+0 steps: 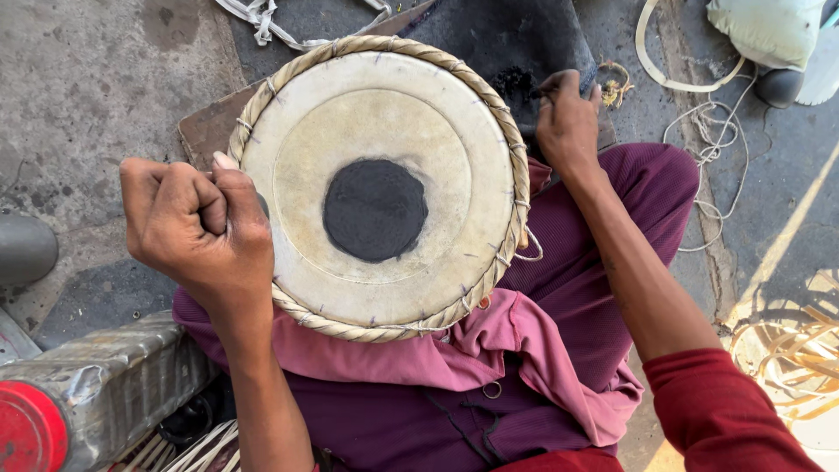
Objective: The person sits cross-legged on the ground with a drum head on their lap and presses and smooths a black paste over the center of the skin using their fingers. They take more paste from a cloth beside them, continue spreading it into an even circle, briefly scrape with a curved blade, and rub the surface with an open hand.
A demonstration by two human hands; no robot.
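A round hide drumhead with black centre patch (377,188) rests on the lap as the clenched left hand (194,229) steadies its rim; the right hand (568,122), fingers pinched in dark paste (517,86), risks smearing the pale skin.

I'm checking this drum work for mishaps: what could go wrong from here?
1. The drum rests tilted on the lap, braced only by the left hand fisted at its rim; it might slip or roll.
2. The right hand is dipping into black paste beyond the drum; stray smears could soil the pale drumhead around the black patch.
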